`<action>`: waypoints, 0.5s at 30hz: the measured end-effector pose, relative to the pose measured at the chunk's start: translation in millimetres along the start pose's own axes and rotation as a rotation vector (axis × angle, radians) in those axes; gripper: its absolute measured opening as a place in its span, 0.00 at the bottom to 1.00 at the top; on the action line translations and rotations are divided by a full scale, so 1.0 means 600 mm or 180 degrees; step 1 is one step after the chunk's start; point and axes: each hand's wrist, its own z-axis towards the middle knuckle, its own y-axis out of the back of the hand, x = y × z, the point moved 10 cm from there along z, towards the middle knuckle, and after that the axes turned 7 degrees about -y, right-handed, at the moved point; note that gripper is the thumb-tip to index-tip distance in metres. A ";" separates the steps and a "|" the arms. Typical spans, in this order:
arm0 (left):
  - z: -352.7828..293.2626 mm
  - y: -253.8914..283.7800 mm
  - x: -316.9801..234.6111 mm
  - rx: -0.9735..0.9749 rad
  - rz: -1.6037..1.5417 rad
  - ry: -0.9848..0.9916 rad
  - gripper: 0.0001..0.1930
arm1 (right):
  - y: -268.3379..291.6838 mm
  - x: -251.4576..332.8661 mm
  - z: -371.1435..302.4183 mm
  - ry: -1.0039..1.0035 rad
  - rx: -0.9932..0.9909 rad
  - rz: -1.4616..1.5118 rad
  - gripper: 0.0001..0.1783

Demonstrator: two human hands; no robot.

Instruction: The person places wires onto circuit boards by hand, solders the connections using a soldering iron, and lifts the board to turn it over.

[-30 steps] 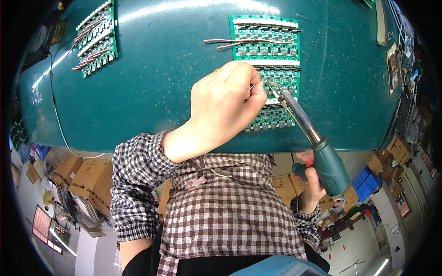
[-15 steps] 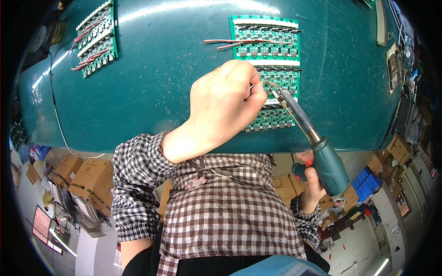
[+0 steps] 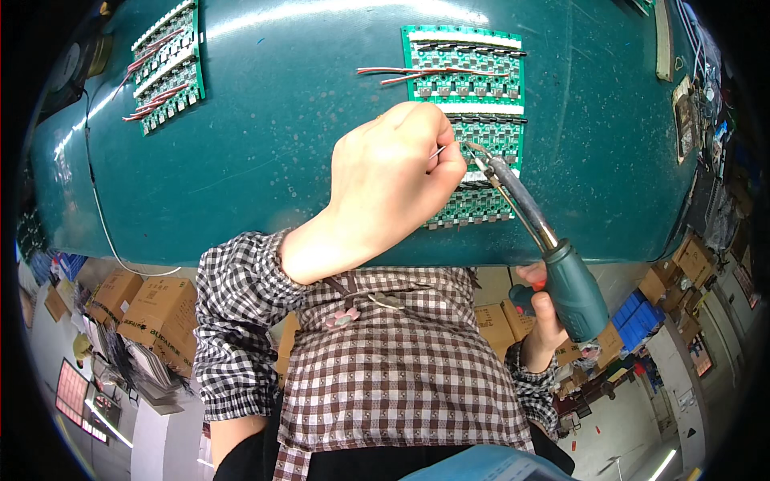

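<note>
Green circuit-board panel [image 3: 491,138] noted right of upper centre, laid flat on the teal worktop [image 3: 257,152], its lower left part covered by the left hand [image 3: 393,168]. That hand is closed to a tight pinch, back of the hand upward; a thin wire [image 3: 436,151] is gripped between thumb and forefinger, short end showing. Held so close to the board, presumably, for fine control of the wire's end.

By the right hand [image 3: 547,319], right of lower centre, a green-handled soldering gun [image 3: 563,260] is gripped, fingers wrapped about the handle near its red-and-dark trigger; whether the trigger is pressed cannot be told. The barrel is slanted up and left, tip just beside the pinched fingertips. By this slant, it seems, the hot end is brought to the board while the gripping hand is kept well clear. Contact between tip and board cannot be made out.

Red-and-white leads [image 3: 401,73] are laid across the panel's upper part, ends overhanging its left edge, perhaps so they stay easily grasped. A second panel [image 3: 167,70], also bearing leads, is set well apart at upper left, seemingly out of the way.
</note>
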 end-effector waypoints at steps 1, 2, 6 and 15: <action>0.000 0.000 0.000 0.0001 -0.0002 0.0002 0.07 | 0.000 0.000 0.000 -0.0001 0.0013 -0.0010 0.27; 0.000 0.000 0.002 0.0011 -0.0015 0.0012 0.07 | 0.002 -0.002 0.000 -0.0033 -0.0038 0.0009 0.27; 0.000 -0.001 0.002 0.0008 -0.0053 0.0029 0.07 | -0.003 0.002 0.001 0.0083 0.0103 -0.0085 0.28; 0.000 0.000 0.000 0.0002 -0.0055 -0.0001 0.07 | 0.001 -0.004 -0.002 -0.0004 0.0018 0.0011 0.28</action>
